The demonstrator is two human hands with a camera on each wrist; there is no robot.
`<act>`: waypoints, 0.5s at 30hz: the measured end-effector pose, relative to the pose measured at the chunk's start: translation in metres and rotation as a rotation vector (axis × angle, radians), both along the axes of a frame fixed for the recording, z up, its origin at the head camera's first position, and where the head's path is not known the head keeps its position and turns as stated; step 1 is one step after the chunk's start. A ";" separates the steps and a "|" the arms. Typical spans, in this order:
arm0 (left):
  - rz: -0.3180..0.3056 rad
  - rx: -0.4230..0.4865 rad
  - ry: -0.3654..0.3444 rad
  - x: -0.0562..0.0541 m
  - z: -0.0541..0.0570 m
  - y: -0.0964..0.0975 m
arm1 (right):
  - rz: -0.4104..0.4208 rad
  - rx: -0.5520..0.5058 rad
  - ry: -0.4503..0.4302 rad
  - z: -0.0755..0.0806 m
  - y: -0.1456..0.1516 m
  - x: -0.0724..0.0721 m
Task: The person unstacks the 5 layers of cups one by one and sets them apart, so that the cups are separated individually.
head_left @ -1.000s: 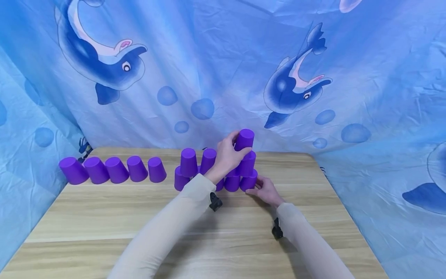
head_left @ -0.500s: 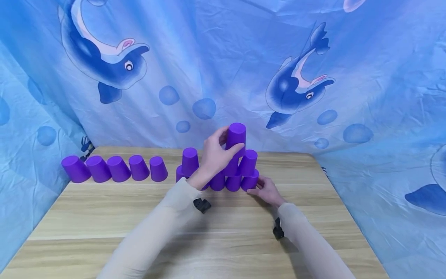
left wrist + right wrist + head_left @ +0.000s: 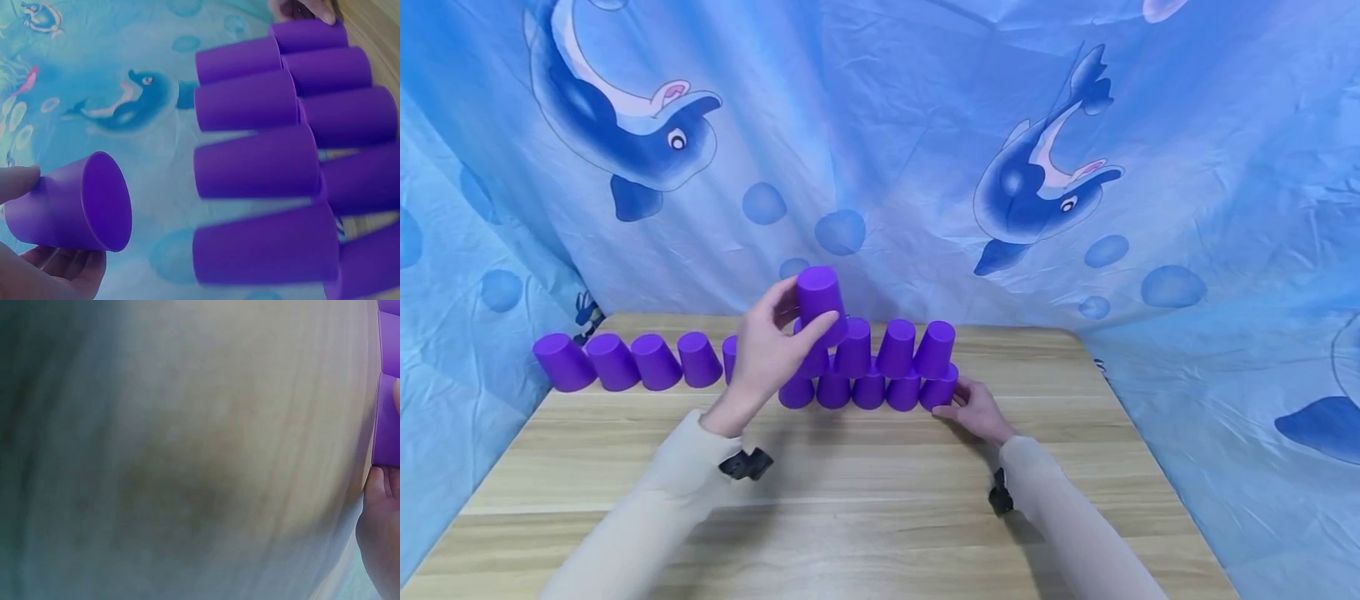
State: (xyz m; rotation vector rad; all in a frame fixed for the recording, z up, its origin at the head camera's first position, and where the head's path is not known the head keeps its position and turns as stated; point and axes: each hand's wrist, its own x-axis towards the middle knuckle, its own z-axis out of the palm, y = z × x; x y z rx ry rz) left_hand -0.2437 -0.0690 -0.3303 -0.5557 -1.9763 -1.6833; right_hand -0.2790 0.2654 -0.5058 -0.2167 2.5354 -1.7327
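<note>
My left hand (image 3: 767,354) grips an upside-down purple cup (image 3: 820,302), thumb on the near side and fingers behind. In the head view this cup overlaps the leftmost cup of the upper row (image 3: 897,350); the left wrist view shows a gap between the held cup (image 3: 53,203) and the stacked cups (image 3: 256,162). Two rows of upside-down purple cups make up the stack, the upper ones straddling the lower ones. At its right end, my right hand (image 3: 977,410) holds the last bottom-row cup (image 3: 937,392) between thumb and fingers, down at the table.
On the left of the wooden table (image 3: 880,517), several more purple cups (image 3: 655,362) stand upside down in a line, the nearest partly hidden by my left hand. A blue curtain with printed dolphins (image 3: 910,150) hangs right behind the table.
My left hand has carried its cup leftward, from over the right end of the upper row to over the left end. The right hand stays at the bottom-row end cup.
</note>
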 end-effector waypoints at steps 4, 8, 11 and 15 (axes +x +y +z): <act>0.045 -0.005 -0.035 0.009 -0.003 -0.021 | 0.010 -0.013 -0.010 0.000 -0.001 0.000; 0.109 -0.054 -0.083 0.026 0.003 -0.034 | 0.018 -0.024 -0.019 0.000 0.001 0.001; 0.164 -0.082 -0.123 0.033 0.000 -0.046 | 0.037 -0.023 -0.024 0.007 0.000 0.004; 0.233 -0.076 -0.181 0.025 -0.032 -0.076 | 0.048 -0.031 -0.028 0.006 0.000 0.003</act>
